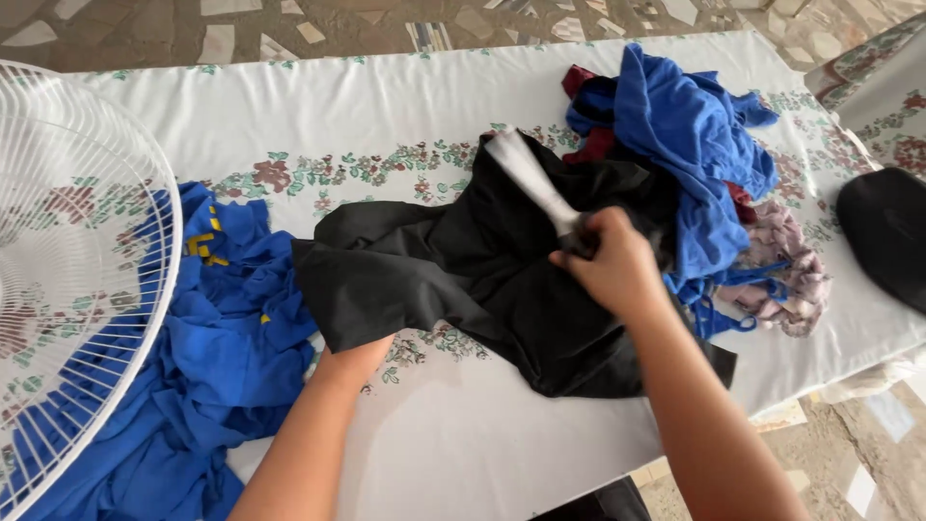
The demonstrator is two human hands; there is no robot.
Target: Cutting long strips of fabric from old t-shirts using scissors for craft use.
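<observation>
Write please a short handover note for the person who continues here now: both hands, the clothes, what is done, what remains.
Left hand: tucked under the near edge of the black garment, fingers hidden.
Right hand: closed on the garment's upper part with a blurred white strip.
Black garment lies crumpled on the flowered tablecloth, not folded.
Left: blue garment beside the white fan. Right: unsorted clothes pile.
</observation>
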